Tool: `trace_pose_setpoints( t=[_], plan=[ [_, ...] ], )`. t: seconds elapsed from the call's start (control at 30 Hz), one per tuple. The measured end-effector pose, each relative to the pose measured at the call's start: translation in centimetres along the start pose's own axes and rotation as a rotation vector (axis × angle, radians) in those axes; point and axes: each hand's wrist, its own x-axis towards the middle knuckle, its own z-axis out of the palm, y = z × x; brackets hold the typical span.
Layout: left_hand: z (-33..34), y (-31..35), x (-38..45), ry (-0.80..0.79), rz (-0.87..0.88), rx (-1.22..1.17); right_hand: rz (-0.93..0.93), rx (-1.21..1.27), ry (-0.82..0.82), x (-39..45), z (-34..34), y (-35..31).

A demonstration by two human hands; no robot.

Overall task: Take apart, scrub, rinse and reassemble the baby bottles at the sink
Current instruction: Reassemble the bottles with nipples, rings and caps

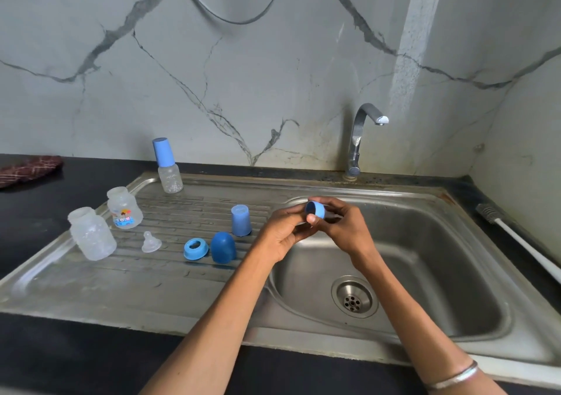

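Hands meet at frame centre above the sink point(425, 243) basin: right hand point(343, 227) pinches a blue collar ring point(315, 209), open side facing left; left hand point(285, 231) curls beneath, fingers touching a clear piece, likely its teat. Disassembled bottles point(91, 234) stand on the drainboard, left; one capped bottle point(168, 167) remains.
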Motion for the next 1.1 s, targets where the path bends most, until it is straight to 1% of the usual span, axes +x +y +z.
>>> trace_pose_setpoints(
  t=[0.1,0.2,0.3,0.37,0.4,0.47,0.53,0.6,0.63,0.67,0.7,0.73,0.77,0.8,0.87,0.97,1.1],
  plan=[
    [-0.4,0.9,-1.1,0.016,0.060,0.145,0.009,0.004,0.019,-0.2,0.4,-0.5],
    [-1.6,1.6,-2.1,0.081,0.197,0.318,0.003,0.014,0.040,-0.3,1.5,-1.4],
    [-4.4,3.4,-3.7,0.180,0.319,0.351,0.008,0.071,0.024,-0.1,3.4,-2.8],
    [-7.1,5.5,-4.6,0.257,0.389,0.369,-0.013,0.049,-0.019,0.3,5.2,-4.0],
    [-8.4,6.6,-5.0,0.301,0.429,0.406,-0.025,0.023,-0.044,0.6,6.1,-4.5],
    [-11.7,9.1,-5.7,0.421,0.517,0.563,-0.027,0.024,-0.101,1.4,8.3,-5.5],
    [-15.5,11.3,-6.4,0.584,0.595,0.773,-0.023,0.052,-0.166,2.0,10.8,-6.3],
    [-19.0,13.6,-7.3,0.765,0.610,1.023,-0.034,0.053,-0.210,2.7,13.3,-7.1],
    [-20.6,14.6,-7.6,0.826,0.576,1.179,-0.044,0.057,-0.226,3.0,14.4,-7.5],
    [-22.1,15.6,-7.7,0.856,0.496,1.343,-0.053,0.056,-0.239,3.3,15.5,-7.9],
    [-23.6,16.5,-7.9,0.870,0.368,1.489,-0.058,0.058,-0.251,3.5,16.8,-8.3],
    [-24.7,17.2,-8.0,0.878,0.227,1.587,-0.063,0.050,-0.259,3.8,17.8,-8.5],
    [-25.8,17.9,-8.1,0.872,0.103,1.635,-0.067,0.037,-0.265,4.1,18.9,-8.7],
    [-26.6,18.3,-8.2,0.861,0.018,1.664,-0.069,0.019,-0.265,4.3,19.8,-8.8],
    [-28.2,18.6,-7.5,0.809,-0.071,1.726,-0.068,-0.024,-0.243,4.8,21.3,-8.7],
    [-29.5,18.8,-6.4,0.725,-0.126,1.722,-0.066,-0.051,-0.226,5.4,22.8,-8.5],
    [-29.6,19.2,-5.6,0.718,-0.168,1.676,-0.053,-0.090,-0.241,5.7,23.4,-8.1]
  ],
)
